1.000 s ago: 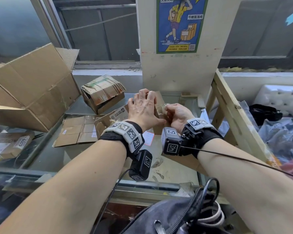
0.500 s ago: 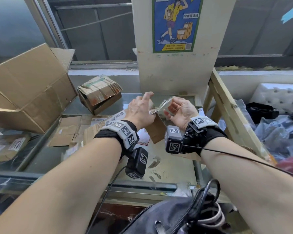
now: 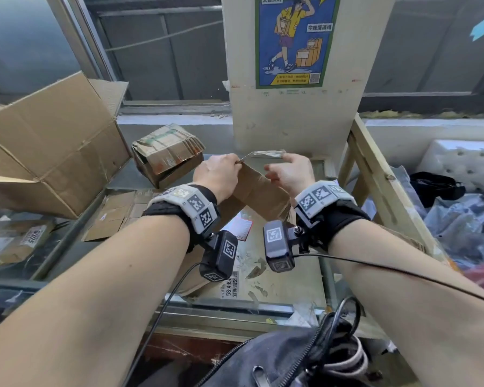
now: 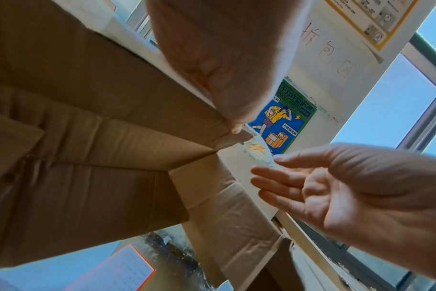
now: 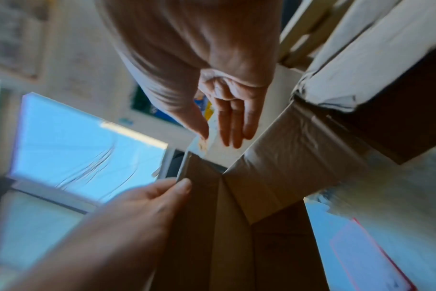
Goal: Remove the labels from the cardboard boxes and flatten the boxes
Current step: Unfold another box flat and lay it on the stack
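- left hand (image 3: pixel 217 174) raised over the table (image 3: pixel 296 277), thumb and fingers pinched on the top edge of a box (image 3: pixel 259 188) flap.
- right hand (image 3: pixel 289 173) level with it, just to the right, thumb and forefinger nipping the far end of a clear tape strip (image 3: pixel 266 154); other fingers (image 4: pixel 276 181) held out straight and loose.
- tape strip stretched between both hands, near end meeting the box edge by the left fingertips, crumpled and part see-through.
- box held up off the table between the wrists, brown, flaps splayed open, one flap (image 5: pixel 296 149) glossy with tape.
- on the table below: red-edged label (image 3: pixel 242 229), a printed slip (image 3: pixel 231 284) near the front edge, scraps of torn paper.
- further left: flat cardboard (image 3: pixel 115 216) lying down, a squashed small box (image 3: pixel 166 153) behind it, a large open box (image 3: pixel 53 143) tipped on its side.
- poster (image 3: pixel 294 40) on the pillar straight ahead; wooden frame (image 3: pixel 375 169) to the right; dark bag (image 3: pixel 291 358) at the bottom edge.
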A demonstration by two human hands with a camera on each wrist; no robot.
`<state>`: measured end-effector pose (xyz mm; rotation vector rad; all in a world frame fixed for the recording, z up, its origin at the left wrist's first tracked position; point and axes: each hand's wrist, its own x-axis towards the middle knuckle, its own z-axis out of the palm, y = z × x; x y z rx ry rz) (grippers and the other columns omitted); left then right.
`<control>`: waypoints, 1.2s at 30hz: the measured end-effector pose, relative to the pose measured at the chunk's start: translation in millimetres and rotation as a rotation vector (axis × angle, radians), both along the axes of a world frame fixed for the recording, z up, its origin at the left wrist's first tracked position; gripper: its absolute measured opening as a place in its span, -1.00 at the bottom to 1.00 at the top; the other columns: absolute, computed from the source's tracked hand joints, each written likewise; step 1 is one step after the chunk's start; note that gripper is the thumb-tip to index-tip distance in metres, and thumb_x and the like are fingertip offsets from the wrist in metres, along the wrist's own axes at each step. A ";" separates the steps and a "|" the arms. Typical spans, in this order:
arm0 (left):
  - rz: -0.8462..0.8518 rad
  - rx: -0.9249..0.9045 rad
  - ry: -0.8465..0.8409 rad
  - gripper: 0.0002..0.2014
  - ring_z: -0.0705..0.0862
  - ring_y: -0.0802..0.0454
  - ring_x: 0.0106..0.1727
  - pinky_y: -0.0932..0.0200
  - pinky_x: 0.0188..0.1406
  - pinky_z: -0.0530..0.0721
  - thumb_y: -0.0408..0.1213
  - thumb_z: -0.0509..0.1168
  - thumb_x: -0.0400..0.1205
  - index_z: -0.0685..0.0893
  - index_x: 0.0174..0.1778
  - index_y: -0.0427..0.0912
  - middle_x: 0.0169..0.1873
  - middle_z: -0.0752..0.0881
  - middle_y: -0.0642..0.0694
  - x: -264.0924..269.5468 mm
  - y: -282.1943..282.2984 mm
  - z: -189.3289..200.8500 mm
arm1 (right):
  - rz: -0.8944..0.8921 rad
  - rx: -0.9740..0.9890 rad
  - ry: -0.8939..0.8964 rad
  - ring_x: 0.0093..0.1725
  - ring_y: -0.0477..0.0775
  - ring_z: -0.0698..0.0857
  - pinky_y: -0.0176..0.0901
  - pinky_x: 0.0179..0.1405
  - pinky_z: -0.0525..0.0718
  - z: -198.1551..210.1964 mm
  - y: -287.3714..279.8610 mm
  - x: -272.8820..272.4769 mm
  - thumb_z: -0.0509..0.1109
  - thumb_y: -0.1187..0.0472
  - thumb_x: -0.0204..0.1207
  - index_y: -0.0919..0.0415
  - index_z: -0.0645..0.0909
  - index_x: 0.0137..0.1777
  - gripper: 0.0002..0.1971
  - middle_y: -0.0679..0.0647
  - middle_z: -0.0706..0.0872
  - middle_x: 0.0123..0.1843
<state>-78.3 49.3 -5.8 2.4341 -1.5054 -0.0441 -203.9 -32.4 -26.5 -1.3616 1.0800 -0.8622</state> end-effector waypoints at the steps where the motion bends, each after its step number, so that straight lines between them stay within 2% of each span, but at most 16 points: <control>1: 0.009 -0.013 -0.004 -0.68 0.64 -0.30 0.21 0.00 0.08 0.53 -0.10 0.03 0.78 0.61 0.29 -0.09 0.20 0.69 -0.24 0.9 0.9 0.3 | 0.041 -0.106 0.119 -0.17 0.12 0.71 -0.07 -0.10 0.69 2.2 1.7 3.3 0.40 0.37 0.38 0.28 0.61 0.24 -0.61 0.18 0.75 -0.12; 3: 0.034 -0.043 -0.006 -0.68 0.64 -0.31 0.21 -0.02 0.10 0.54 -0.11 0.03 0.78 0.62 0.27 -0.10 0.20 0.70 -0.25 1.6 3.0 1.9 | 0.133 -0.233 0.301 0.05 0.14 0.71 0.02 0.14 0.67 6.3 8.6 7.0 0.43 0.28 0.34 0.22 0.55 0.18 -0.62 0.11 0.73 -0.01; 4: 0.047 -0.057 -0.009 -0.69 0.64 -0.31 0.21 -0.03 0.10 0.54 -0.11 0.04 0.78 0.62 0.26 -0.12 0.20 0.70 -0.25 1.8 3.8 3.3 | 0.168 -0.273 0.379 0.16 0.15 0.68 0.04 0.22 0.64 6.1 11.1 7.7 0.43 0.26 0.36 0.24 0.45 0.30 -0.51 0.12 0.71 0.10; 6: 0.059 -0.084 0.003 -0.69 0.63 -0.30 0.23 -0.02 0.10 0.53 -0.12 0.05 0.78 0.63 0.24 -0.14 0.20 0.70 -0.25 2.1 4.8 6.8 | 0.216 -0.351 0.529 0.30 0.20 0.62 0.05 0.29 0.57 2.2 15.3 8.4 0.40 0.25 0.39 0.31 0.08 0.60 -0.19 0.15 0.66 0.31; 8: 0.054 -0.107 0.047 -0.69 0.61 -0.28 0.25 0.00 0.12 0.52 -0.13 0.06 0.78 0.65 0.24 -0.14 0.21 0.69 -0.24 3.8 5.5 10.6 | 0.230 -0.435 0.637 0.34 0.22 0.60 0.04 0.34 0.53 -5.4 17.7 6.3 0.37 0.27 0.41 0.32 -0.29 0.66 0.00 0.11 0.62 0.39; 9: 0.047 -0.117 0.077 -0.69 0.61 -0.26 0.26 0.01 0.13 0.52 -0.13 0.07 0.78 0.66 0.25 -0.14 0.21 0.69 -0.24 4.8 6.2 12.4 | 0.227 -0.481 0.677 0.35 0.21 0.59 0.04 0.38 0.49 -9.3 18.1 4.1 0.35 0.27 0.42 0.32 -0.39 0.64 0.04 0.06 0.60 0.44; 13: 0.048 -0.152 0.194 -0.71 0.60 -0.20 0.26 0.05 0.15 0.50 -0.12 0.12 0.76 0.68 0.23 -0.11 0.22 0.68 -0.19 9.2 6.7 14.7 | 0.262 -0.600 0.816 0.59 0.11 0.31 0.05 0.64 0.09 -20.2 16.7 -4.6 0.42 0.12 0.42 0.32 -0.52 0.59 0.15 0.02 0.34 0.63; 17: 0.076 -0.159 0.247 -0.71 0.58 -0.18 0.28 0.03 0.22 0.51 -0.12 0.13 0.76 0.68 0.25 -0.12 0.25 0.66 -0.18 14.3 9.0 9.2 | 0.408 -0.657 1.064 0.69 0.13 -0.05 0.24 0.64 -0.16 -22.3 22.8 -11.0 0.59 -0.06 0.31 0.28 -0.61 0.54 0.37 0.16 0.08 0.70; 19: 0.082 -0.157 0.259 -0.71 0.58 -0.18 0.29 0.04 0.21 0.50 -0.12 0.13 0.76 0.69 0.24 -0.13 0.25 0.67 -0.18 16.3 10.3 7.5 | 0.457 -0.717 1.225 0.69 0.20 -0.16 0.39 0.60 -0.19 -25.0 24.8 -15.9 0.58 0.02 0.34 0.16 -0.64 0.54 0.35 0.12 -0.09 0.72; 21: 0.076 -0.150 0.262 -0.72 0.59 -0.18 0.27 0.06 0.18 0.49 -0.13 0.13 0.76 0.70 0.21 -0.12 0.22 0.68 -0.17 18.1 11.5 7.1 | 0.462 -0.764 1.336 0.68 0.25 -0.21 0.47 0.56 -0.20 -25.3 24.9 -21.6 0.45 0.27 0.45 0.00 -0.62 0.56 0.19 0.13 -0.18 0.72; 23: 0.062 -0.149 0.264 -0.73 0.59 -0.17 0.24 0.05 0.16 0.50 -0.14 0.14 0.76 0.70 0.18 -0.11 0.19 0.69 -0.17 19.7 13.2 6.4 | 0.447 -0.790 1.368 0.68 0.28 -0.15 0.44 0.57 -0.20 -22.8 23.4 -25.8 0.34 0.39 0.47 -0.09 -0.54 0.59 0.11 0.17 -0.11 0.70; 27: 0.065 -0.160 0.227 -0.74 0.59 -0.21 0.22 0.01 0.14 0.52 -0.13 0.12 0.76 0.68 0.17 -0.11 0.18 0.68 -0.19 23.8 19.1 5.1 | 0.415 -0.852 1.263 0.52 0.24 0.22 0.41 0.59 -0.07 -13.8 15.2 -28.7 0.39 0.18 0.48 -0.02 -0.35 0.66 0.02 0.17 0.27 0.50; 29: 0.057 -0.139 0.166 -0.74 0.60 -0.23 0.22 0.02 0.09 0.50 -0.12 0.12 0.76 0.67 0.19 -0.10 0.18 0.69 -0.20 25.3 23.4 4.9 | 0.438 -0.807 1.223 0.47 0.23 0.33 0.49 0.55 -0.06 -5.6 13.3 -28.2 0.33 0.08 0.51 0.06 -0.27 0.68 -0.06 0.15 0.41 0.43; 31: 0.039 -0.122 0.122 -0.74 0.61 -0.25 0.21 0.02 0.07 0.50 -0.12 0.12 0.76 0.67 0.20 -0.08 0.17 0.70 -0.22 26.6 26.6 4.7 | 0.458 -0.743 1.177 0.43 0.25 0.42 0.50 0.52 0.01 2.2 12.2 -27.6 0.21 0.10 0.55 0.12 -0.19 0.68 -0.19 0.15 0.54 0.38; 34: 0.010 -0.092 0.092 -0.73 0.61 -0.25 0.23 0.03 0.11 0.52 -0.11 0.14 0.75 0.66 0.26 -0.05 0.21 0.70 -0.22 27.5 30.3 3.1 | 0.448 -0.741 1.129 0.38 0.25 0.51 0.21 0.43 0.35 9.7 4.7 -28.7 0.09 0.17 0.61 0.12 0.18 0.61 -0.46 0.16 0.60 0.38; 36: -0.006 -0.054 0.080 -0.72 0.61 -0.25 0.26 0.03 0.15 0.53 -0.10 0.17 0.75 0.67 0.28 -0.04 0.23 0.69 -0.22 27.1 31.6 1.4 | 0.420 -0.706 1.047 0.35 0.22 0.56 0.01 0.34 0.48 15.6 -2.5 -30.9 0.14 0.17 0.63 0.11 0.45 0.48 -0.59 0.16 0.62 0.37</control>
